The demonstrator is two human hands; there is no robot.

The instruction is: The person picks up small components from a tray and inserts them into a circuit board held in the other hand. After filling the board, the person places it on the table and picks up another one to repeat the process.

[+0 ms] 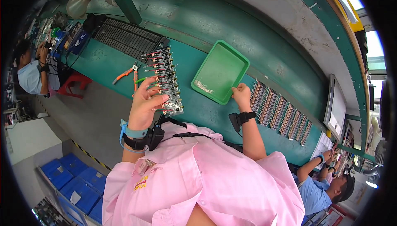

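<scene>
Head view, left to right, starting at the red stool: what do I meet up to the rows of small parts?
Red stool → orange-handled pliers → strip of small wired parts, held in the left hand → green tray → rows of small parts.

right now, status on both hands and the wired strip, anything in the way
Left grip on wired strip. Right grip at green tray edge, pinch unclear. Orange-handled pliers close to left grip, seemingly not blocking.
</scene>
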